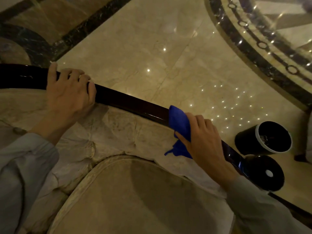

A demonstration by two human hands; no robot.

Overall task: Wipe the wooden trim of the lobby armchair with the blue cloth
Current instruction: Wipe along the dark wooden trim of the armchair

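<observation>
The armchair's dark glossy wooden trim (133, 103) runs from the left edge down to the lower right along the top of the cream tufted backrest (104, 135). My left hand (70, 92) grips the trim at the left, fingers curled over its far side. My right hand (204, 141) presses a bright blue cloth (179, 122) onto the trim further right; the cloth wraps over the wood and a corner hangs down onto the upholstery. The cream seat cushion (135, 196) fills the bottom middle.
Polished beige marble floor (152, 48) lies beyond the chair, with dark inlaid borders at the top left and top right. A black cylindrical bin (263, 137) stands on the floor at the right, with a second dark round object (266, 173) just below it by the trim.
</observation>
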